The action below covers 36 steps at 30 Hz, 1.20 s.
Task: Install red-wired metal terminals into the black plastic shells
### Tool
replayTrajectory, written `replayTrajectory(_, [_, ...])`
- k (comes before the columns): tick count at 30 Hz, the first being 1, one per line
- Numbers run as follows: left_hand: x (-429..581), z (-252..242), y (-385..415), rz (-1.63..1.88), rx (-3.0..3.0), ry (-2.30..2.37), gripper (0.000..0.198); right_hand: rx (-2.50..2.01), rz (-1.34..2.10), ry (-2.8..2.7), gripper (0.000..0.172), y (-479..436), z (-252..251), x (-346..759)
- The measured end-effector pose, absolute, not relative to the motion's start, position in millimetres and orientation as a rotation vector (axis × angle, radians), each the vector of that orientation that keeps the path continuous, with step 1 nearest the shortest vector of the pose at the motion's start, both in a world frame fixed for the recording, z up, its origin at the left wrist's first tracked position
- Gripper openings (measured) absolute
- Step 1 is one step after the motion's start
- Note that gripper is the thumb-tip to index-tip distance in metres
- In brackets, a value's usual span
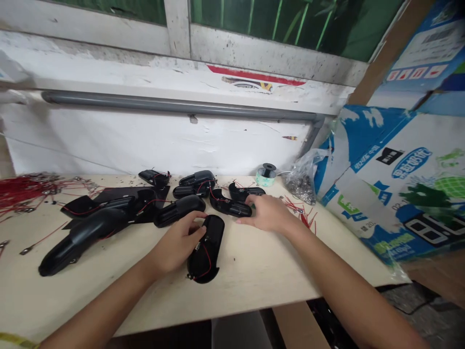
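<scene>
In front of me on the table lies a black plastic shell (215, 235) with a thin red wire in its hollow side. My left hand (179, 242) is closed at its left edge, thumb and fingertips pressed against it. Beyond it rests another black shell (229, 205) with a red wire. My right hand (269, 213) is at that shell's right end, thumb and fingers apart around the tip; a firm grip does not show. Behind them sit a further black shell (241, 192) and a rounded black casing (179, 209).
More black casings (98, 228) lie at the left. Red wires with small metal ends (27, 191) pile up at the far left. A spool (267, 173) and a clear bag of small metal parts (301, 182) stand at the back right. A printed carton (399, 184) borders the right side.
</scene>
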<state>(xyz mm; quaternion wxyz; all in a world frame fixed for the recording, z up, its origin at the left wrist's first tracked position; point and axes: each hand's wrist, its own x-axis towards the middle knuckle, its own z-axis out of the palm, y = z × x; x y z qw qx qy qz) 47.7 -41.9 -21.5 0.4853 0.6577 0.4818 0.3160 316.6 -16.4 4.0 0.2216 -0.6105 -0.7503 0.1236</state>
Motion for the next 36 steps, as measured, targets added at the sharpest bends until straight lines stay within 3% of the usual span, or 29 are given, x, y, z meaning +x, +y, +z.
replayTrajectory(3, [42.2,-20.0,-38.3,0.792,1.56,1.208,0.046,-1.706,0.376,-2.167,0.046,-10.9,5.8,328.4])
replayTrajectory(7, [38.2,-20.4,-34.9,0.839,1.555,1.28,0.046,-1.728,0.712,-2.183,0.054,-5.3,17.1,368.8])
replayTrajectory(11, [41.3,-24.7,-32.6,0.85,1.69,1.365,0.043,-1.794,0.751,-2.132,0.068,-9.5,31.2,397.4])
replayTrajectory(12, [43.1,-25.7,-32.2,0.842,1.743,1.385,0.041,-1.783,0.698,-2.123,0.066,-9.5,35.4,398.5])
replayTrajectory(16, [50.0,-29.3,-32.1,0.828,1.961,1.442,0.033,-1.75,0.199,-2.073,0.03,13.0,52.2,376.8])
replayTrajectory(20, [50.0,-36.9,-34.5,1.124,1.983,1.463,0.026,-1.624,0.097,-2.281,0.018,74.7,56.9,331.9])
replayTrajectory(24, [46.7,-44.7,-38.6,1.244,1.925,1.361,0.019,-1.713,0.317,-2.464,0.011,144.2,46.4,296.0])
replayTrajectory(30, [50.3,-43.3,-43.4,1.183,1.893,1.373,0.014,-1.72,0.773,-2.677,0.042,200.7,32.4,275.8])
replayTrajectory(36, [52.1,-38.7,-44.1,1.089,2.052,1.374,0.014,-1.661,0.979,-2.678,0.033,200.0,25.0,272.2])
